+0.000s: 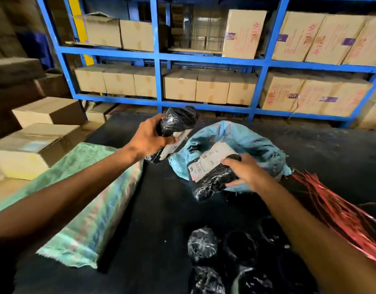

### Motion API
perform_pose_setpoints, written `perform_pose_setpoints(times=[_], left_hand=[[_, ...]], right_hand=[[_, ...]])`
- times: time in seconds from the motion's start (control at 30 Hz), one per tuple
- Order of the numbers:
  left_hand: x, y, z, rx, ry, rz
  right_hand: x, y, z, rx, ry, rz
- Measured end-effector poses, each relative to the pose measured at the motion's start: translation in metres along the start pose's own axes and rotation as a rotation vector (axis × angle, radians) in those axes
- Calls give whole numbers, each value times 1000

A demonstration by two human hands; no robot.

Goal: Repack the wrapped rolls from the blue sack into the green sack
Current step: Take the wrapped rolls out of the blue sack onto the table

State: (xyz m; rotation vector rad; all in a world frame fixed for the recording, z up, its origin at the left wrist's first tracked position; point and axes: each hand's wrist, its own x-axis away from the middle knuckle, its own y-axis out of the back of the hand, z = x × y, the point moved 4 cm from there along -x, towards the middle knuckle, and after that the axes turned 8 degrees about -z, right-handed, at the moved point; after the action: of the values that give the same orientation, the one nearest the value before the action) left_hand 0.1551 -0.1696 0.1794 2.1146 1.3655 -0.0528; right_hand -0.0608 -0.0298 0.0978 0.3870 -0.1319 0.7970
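Surface: a dark, matte black table (161, 209), scuffed and dusty, running from the near edge back to the shelving.
Green sack: the green sack (93, 209) lies flat along the table's left side, under the left forearm.
Blue sack: the blue sack (246, 141) sits crumpled at mid-table, mouth open toward the camera.
Left hand: the left hand (148, 139) grips one black wrapped roll (176, 122) with a white label, held in the air between the two sacks.
Right hand: the right hand (244, 170) is closed around a second labelled roll (212, 172) at the blue sack's mouth.
Loose rolls: a cluster of wrapped rolls (202, 245) lies on the table near the front edge.
Right edge: a red shredded sack (342, 215) trails beside the right forearm.
Room: blue metal shelving (157, 58) stands behind the table, filled with cardboard boxes (210, 88); more stacked cartons (34, 145) sit at the left.
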Motion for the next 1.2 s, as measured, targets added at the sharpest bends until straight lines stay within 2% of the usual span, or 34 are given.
perform_pose_setpoints(times=[0.17,0.43,0.6,0.77,0.97,1.07,1.2], left_hand=[[65,24,21,-86,15,30],[140,37,74,-99,43,102],[167,35,97,-255,-85,202],[188,23,120,-473,-303,259],[210,5,153,-669,-560,344],[228,-3,158,-706,-666,296],[234,-9,155,-710,-710,227]], right_hand=[[70,-57,-54,-32,-97,45],[144,-135,-134,-110,-276,72],[176,-167,-166,-194,-329,68],[184,-178,-188,196,-180,-98],[189,-178,-201,508,-238,-199],[192,-181,-197,660,-205,-256],[189,-183,-187,697,-173,-331]])
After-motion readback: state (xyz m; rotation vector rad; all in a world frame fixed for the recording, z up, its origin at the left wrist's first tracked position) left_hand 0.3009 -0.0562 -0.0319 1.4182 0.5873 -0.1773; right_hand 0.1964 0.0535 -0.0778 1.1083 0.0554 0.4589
